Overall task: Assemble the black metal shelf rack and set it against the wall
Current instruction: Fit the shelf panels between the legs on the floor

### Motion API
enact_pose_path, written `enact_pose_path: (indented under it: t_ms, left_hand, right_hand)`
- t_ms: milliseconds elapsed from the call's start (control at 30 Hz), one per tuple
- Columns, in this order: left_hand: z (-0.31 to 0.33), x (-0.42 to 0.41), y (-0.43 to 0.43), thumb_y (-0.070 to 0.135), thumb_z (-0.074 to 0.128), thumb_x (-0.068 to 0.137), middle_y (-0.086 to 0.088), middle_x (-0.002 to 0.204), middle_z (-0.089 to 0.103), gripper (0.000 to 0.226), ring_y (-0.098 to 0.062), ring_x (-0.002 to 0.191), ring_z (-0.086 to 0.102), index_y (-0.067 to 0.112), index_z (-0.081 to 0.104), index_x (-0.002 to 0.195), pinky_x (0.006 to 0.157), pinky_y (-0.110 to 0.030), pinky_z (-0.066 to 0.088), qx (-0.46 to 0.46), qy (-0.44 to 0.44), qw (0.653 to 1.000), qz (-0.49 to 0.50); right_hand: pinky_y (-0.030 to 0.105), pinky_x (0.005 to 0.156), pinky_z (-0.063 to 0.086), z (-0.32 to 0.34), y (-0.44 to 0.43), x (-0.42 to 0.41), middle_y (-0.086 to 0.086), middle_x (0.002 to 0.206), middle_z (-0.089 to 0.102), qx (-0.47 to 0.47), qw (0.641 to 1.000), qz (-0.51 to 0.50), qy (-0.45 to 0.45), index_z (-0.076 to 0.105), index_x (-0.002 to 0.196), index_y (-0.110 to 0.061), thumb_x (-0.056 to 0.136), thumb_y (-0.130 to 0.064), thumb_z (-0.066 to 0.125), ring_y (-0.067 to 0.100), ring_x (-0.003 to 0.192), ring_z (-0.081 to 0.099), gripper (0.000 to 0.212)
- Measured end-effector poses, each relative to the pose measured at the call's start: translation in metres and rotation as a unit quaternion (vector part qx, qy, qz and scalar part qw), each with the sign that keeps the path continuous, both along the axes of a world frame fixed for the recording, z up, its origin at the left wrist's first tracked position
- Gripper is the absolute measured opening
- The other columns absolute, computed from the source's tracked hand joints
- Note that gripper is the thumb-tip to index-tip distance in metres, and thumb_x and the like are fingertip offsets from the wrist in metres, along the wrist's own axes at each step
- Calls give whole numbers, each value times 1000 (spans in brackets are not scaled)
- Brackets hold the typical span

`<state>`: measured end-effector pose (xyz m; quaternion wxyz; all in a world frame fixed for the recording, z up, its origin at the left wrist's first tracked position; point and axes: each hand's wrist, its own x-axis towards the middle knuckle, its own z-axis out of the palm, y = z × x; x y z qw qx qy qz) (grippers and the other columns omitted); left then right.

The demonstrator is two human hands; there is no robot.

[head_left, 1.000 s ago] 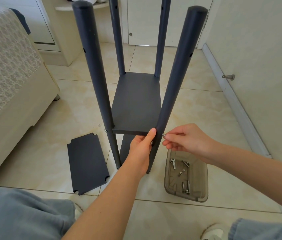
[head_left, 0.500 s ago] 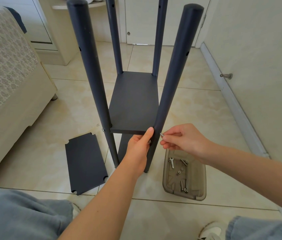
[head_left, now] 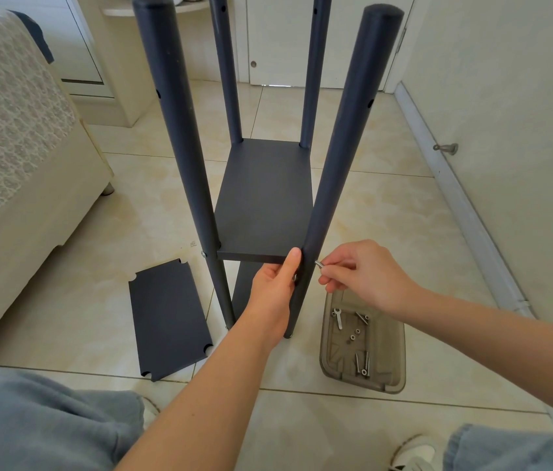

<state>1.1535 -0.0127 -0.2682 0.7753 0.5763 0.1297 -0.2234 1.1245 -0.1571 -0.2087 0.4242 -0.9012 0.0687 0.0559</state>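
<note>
Grey tray [head_left: 398, 355] on the floor holds bolts [head_left: 362, 363], nuts and a small wrench [head_left: 338, 317]. The rack [head_left: 264, 198] stands upright beside it, posts vertical, its shelf running away from us. Left hand [head_left: 273, 290] grips the near right post [head_left: 343, 158]; right hand [head_left: 366, 277] pinches a bolt [head_left: 319, 264] beside it.

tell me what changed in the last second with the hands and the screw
Nothing visibly moved; only the view shifted a little. The left hand still holds the shelf at its near right corner by the front right post, and the right hand still pinches the screw at that post. The loose panel and the hardware tray lie where they were.
</note>
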Motion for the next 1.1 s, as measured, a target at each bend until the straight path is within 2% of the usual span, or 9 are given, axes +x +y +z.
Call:
enact_pose_path:
  t_ms: [167,267,400,567,633,767,867,967,1100]
  left_hand:
    - [-3,1,1,42,57,99,23,75,72,19,2,81,67,25,64,101,60,-8,45,-10,-6,1000,-23]
    - [-5,2,3,41,56,99,24,74,72,19,7,76,68,23,63,101,57,-7,46,-13,-12,999,-30]
    - [-6,3,3,44,56,98,22,78,73,21,-1,87,67,24,64,101,64,-11,45,-7,-15,999,-35]
    - [-6,3,4,43,56,99,21,81,74,22,4,83,69,24,65,103,62,-9,47,-5,-20,999,-42]
    - [-6,2,3,42,56,99,22,80,73,20,6,80,69,23,64,103,61,-8,47,-6,-23,999,-43]
    - [-7,1,3,43,56,98,20,82,74,22,3,83,68,24,66,104,62,-9,46,3,-29,999,-32]
    - [-6,1,1,45,57,97,11,91,75,27,-5,94,68,21,67,107,68,-12,46,16,-27,999,-14]
    - [-6,0,-2,45,57,97,2,105,72,30,-13,106,65,19,66,110,77,-20,45,27,-26,999,0]
    - [-6,0,-2,45,57,97,3,103,73,31,-13,106,65,19,67,111,78,-20,45,33,-30,999,4]
  right_hand:
    - [25,78,58,-2,1,-1,0,74,74,5,1000,-12,-11,70,86,-18,90,-11,67,7,66,71,8]
    - [14,73,52,-4,2,-2,-4,74,73,-12,1000,0,-22,69,92,-19,92,-13,65,2,65,69,7]
    - [15,74,54,-6,1,-2,-4,78,73,4,1000,3,-15,67,94,-20,94,-12,63,3,68,70,9]
    - [21,70,59,-4,-1,-1,2,78,75,110,993,-20,34,70,93,-15,97,-8,58,12,72,72,14]
    - [22,70,59,-3,0,-1,2,78,75,122,991,-20,42,70,91,-16,97,-7,58,12,73,72,16]
    - [19,66,57,-4,0,-2,3,78,75,133,990,-25,44,70,92,-14,95,-7,60,12,72,72,12]
    - [20,67,58,-6,1,-2,3,77,75,136,989,-33,39,70,92,-14,94,-8,62,13,71,72,10]
    - [25,70,60,-6,1,-1,3,75,75,118,992,-34,30,70,88,-15,93,-8,64,14,70,73,11]
    - [23,69,59,-4,1,0,0,77,75,68,997,-4,43,69,87,-19,98,-13,58,11,70,72,17]
